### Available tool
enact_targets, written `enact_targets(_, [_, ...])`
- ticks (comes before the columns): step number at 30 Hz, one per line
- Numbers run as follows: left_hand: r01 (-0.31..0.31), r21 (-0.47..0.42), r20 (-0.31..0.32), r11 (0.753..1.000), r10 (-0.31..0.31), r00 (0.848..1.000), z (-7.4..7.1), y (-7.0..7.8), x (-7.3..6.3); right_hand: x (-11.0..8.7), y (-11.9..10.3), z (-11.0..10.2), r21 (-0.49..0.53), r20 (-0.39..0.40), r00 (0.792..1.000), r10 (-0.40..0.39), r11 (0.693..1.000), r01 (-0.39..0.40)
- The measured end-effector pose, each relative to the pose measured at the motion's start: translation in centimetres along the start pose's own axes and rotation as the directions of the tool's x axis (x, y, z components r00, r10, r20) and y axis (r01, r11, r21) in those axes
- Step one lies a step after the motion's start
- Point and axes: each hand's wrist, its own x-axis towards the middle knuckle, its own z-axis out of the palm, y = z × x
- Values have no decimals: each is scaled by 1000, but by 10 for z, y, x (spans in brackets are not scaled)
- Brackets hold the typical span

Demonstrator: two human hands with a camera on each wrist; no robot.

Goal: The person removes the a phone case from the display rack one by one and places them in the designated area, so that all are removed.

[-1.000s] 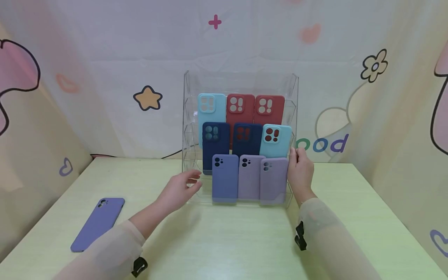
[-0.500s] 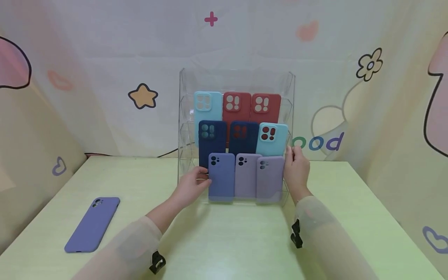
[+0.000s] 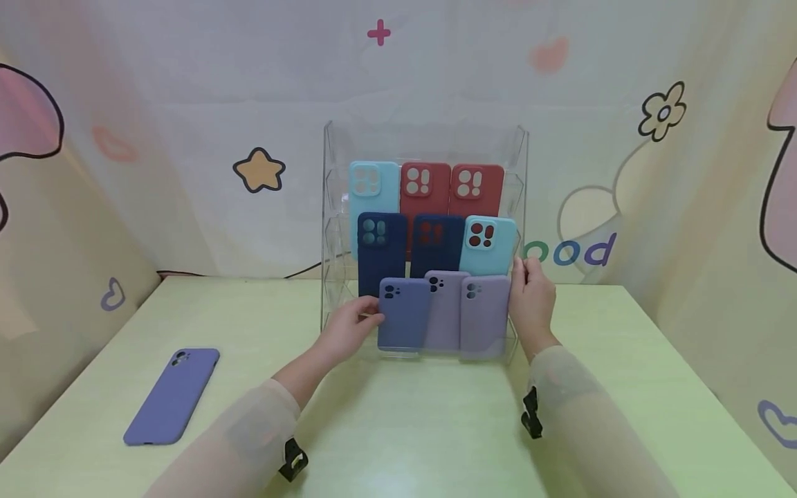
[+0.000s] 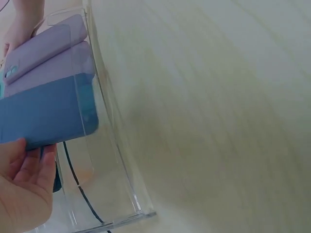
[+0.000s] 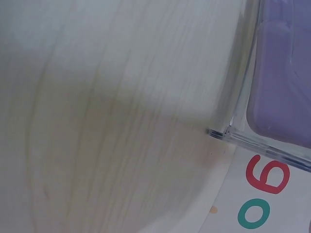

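Observation:
A clear acrylic display stand (image 3: 330,207) holds phone cases in stepped rows. In its front row stand a blue-purple phone case (image 3: 402,315) on the left, a lilac case (image 3: 445,304) in the middle and another lilac case (image 3: 484,318) on the right. My left hand (image 3: 349,328) pinches the blue-purple case by its left edge, thumb in front; the left wrist view shows the fingers on that same case (image 4: 48,109). The blue-purple case overlaps the middle lilac one. On the other side, my right hand (image 3: 533,297) grips the stand's right side, beside the right lilac case.
A purple phone case (image 3: 172,398) lies flat on the table (image 3: 411,422) at the left. Behind the front row stand dark blue (image 3: 381,249), light blue (image 3: 488,242) and red cases (image 3: 425,187). A patterned cloth (image 3: 187,138) hangs close behind the stand.
My left hand has moved right from beside the stand and taken hold of the blue-purple case, which has shifted right and tipped slightly. The right hand stays at the stand's side.

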Motion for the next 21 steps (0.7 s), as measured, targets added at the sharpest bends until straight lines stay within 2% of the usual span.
enact_targets(7, [-33,-76,-77,997,27,997,-12,1,-4,2,-1,-2,0,-18,1000,-2,1000,2])
enact_targets(11, [-42,-149,-110,988,26,994,-24,2,-8,1,-1,-2,-3,5,1000,12,1000,-12])
enact_targets(16, [2,-253,-66,968,-19,998,-37,3,-15,0,-2,-2,6,16,1000,23,1000,-23])
enact_targets(21, [61,-285,0,957,-64,998,-44,-3,-24,1,-2,-2,2,14,1000,16,1000,-16])
